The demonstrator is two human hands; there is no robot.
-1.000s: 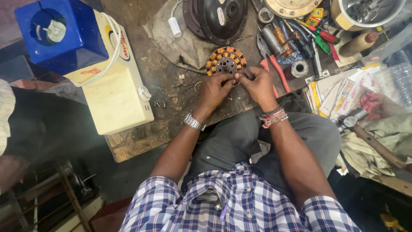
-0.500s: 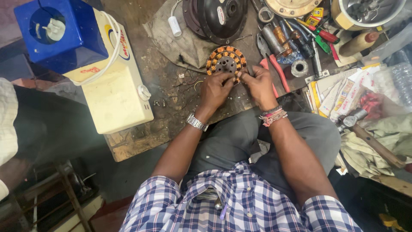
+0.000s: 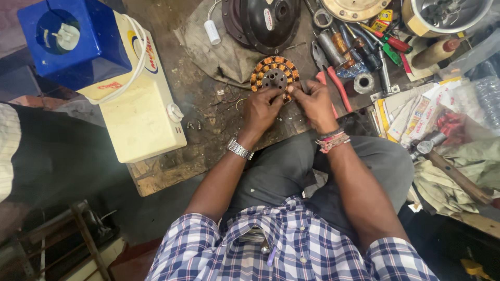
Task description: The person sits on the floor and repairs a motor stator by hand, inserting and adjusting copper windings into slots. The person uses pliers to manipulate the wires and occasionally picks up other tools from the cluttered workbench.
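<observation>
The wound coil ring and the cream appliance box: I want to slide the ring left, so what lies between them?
In the head view, only bare grimy board with small metal scraps separates coil ring from cream box.

I take the cream appliance (image 3: 140, 112) on the wooden board (image 3: 172, 171) as my landmark. 1 blue box (image 3: 73, 39) sits on its far end. Right of it I see a dark round motor cover (image 3: 263, 23) on a grey cloth (image 3: 208, 57), with a small white capacitor (image 3: 212, 32). Farther right lie red-handled pliers (image 3: 333, 83), screwdrivers (image 3: 364, 49) and a heap of papers (image 3: 411, 112).
</observation>
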